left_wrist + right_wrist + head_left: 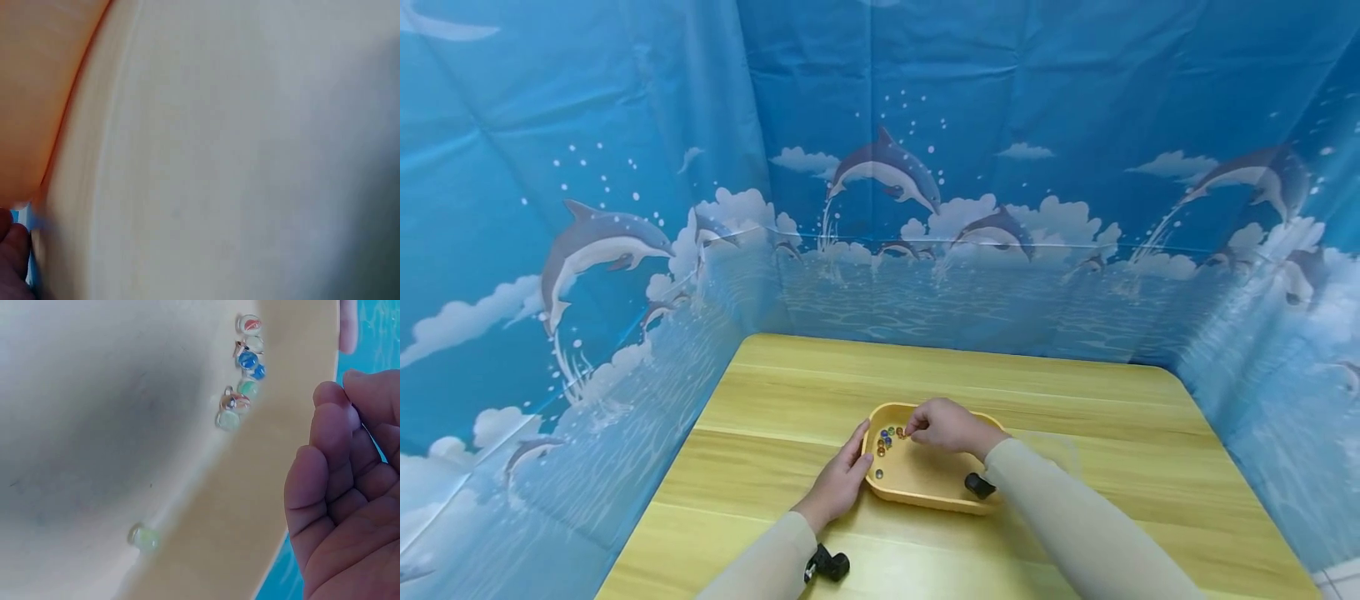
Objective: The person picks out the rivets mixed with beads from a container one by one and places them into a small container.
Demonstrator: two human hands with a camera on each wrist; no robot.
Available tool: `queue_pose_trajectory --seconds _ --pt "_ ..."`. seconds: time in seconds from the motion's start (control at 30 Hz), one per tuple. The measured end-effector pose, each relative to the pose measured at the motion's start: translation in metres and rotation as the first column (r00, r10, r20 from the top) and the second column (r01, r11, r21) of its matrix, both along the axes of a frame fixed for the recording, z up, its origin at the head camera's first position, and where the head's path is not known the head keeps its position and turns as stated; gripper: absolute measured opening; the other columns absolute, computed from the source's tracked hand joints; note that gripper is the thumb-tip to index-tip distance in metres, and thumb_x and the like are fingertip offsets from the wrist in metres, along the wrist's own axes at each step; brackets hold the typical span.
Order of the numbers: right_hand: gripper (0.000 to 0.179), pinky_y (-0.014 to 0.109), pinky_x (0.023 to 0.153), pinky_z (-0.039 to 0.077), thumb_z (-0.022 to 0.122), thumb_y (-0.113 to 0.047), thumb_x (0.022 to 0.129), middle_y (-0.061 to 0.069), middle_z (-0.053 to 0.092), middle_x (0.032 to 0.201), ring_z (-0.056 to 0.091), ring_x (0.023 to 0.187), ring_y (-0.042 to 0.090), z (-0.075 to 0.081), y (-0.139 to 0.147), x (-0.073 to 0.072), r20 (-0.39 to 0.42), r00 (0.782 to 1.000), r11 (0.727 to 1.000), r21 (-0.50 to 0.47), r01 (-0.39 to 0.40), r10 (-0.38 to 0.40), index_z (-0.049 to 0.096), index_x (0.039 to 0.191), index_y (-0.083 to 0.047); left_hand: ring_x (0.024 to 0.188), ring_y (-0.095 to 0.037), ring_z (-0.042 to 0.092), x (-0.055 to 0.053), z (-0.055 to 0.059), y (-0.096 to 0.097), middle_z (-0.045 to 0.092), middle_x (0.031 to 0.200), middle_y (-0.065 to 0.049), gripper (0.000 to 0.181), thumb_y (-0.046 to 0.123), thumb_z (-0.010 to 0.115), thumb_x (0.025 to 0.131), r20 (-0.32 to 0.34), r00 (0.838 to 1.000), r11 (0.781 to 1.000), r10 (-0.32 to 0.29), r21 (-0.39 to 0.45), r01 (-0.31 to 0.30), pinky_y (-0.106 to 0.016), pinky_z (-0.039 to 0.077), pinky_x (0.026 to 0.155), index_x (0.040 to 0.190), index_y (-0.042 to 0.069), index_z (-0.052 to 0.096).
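Note:
A shallow yellow-orange plastic tray (917, 501) with rounded corners stands on the table. My left hand (841, 481) grips its left side, thumb at the rim and fingers along the outer wall. Small glass marbles (888, 442), blue, green, clear and reddish, lie in a curved row at the tray's far left. Over the tray, my right hand (951, 427) has its thumb and fingertips together at the end of that row, and a pale bit of a marble (355, 417) shows between them. A greenish marble (144, 537) lies apart in the right wrist view.
The light wood-grain table (1150, 467) extends around the tray. A blue curtain (1037, 300) printed with dolphins and clouds encloses the back and sides. Black wrist cameras (978, 485) hang beneath both forearms, the right one over the tray's near right corner.

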State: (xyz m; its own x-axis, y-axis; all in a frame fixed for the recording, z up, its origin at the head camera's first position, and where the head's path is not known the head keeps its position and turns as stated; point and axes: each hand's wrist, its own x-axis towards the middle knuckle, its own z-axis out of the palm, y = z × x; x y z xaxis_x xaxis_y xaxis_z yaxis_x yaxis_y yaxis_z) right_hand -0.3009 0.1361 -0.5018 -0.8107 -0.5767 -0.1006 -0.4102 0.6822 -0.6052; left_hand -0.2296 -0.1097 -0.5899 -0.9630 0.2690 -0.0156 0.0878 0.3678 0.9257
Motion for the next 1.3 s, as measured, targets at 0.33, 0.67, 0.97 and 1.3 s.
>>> queue_pose_trajectory --seconds 0.33,0.67,0.97,1.3 --pt "0.013 0.035 0.078 0.06 0.069 -0.011 0.101 -0.001 0.078 0.104 0.067 0.087 0.01 0.019 0.039 0.018 0.026 0.996 0.997 -0.009 0.083 -0.082 0.08 0.108 -0.01 0.158 -0.038 0.03 -0.001 0.005 0.003 0.022 0.174 -0.017 0.067 0.018 0.05 0.113 0.02 0.999 0.986 -0.046 0.164 0.042 -0.049 0.031 0.126 0.171 0.016 0.017" --pt "0.013 0.034 0.077 0.057 0.068 -0.013 0.102 0.001 0.078 0.107 0.066 0.09 0.011 0.028 0.08 0.029 0.033 0.988 0.988 -0.022 0.15 -0.149 0.08 0.107 -0.015 0.162 -0.036 0.02 0.0 -0.001 0.005 0.016 0.176 -0.014 0.067 0.013 0.051 0.111 0.035 0.999 0.978 -0.001 0.21 -0.006 -0.047 0.023 0.129 0.17 0.017 0.019" --pt "0.015 0.038 0.081 0.061 0.068 -0.012 0.101 0.005 0.077 0.105 0.068 0.094 0.014 0.03 0.125 0.045 0.038 0.977 0.977 -0.022 0.212 -0.212 0.078 0.111 -0.006 0.162 -0.035 0.018 0.0 0.0 0.005 0.016 0.176 -0.015 0.067 0.015 0.049 0.113 0.055 0.998 0.976 -0.03 0.216 0.018 -0.049 0.022 0.129 0.171 0.021 0.017" --pt "0.018 0.041 0.082 0.063 0.07 -0.015 0.101 0.007 0.077 0.107 0.07 0.096 0.018 0.028 0.171 0.063 0.07 0.959 0.961 -0.013 0.275 -0.273 0.077 0.113 -0.004 0.163 -0.035 0.016 0.0 -0.001 0.005 0.015 0.176 -0.015 0.066 0.016 0.048 0.113 0.062 0.997 0.976 -0.037 0.215 0.022 -0.049 0.021 0.13 0.171 0.022 0.017"
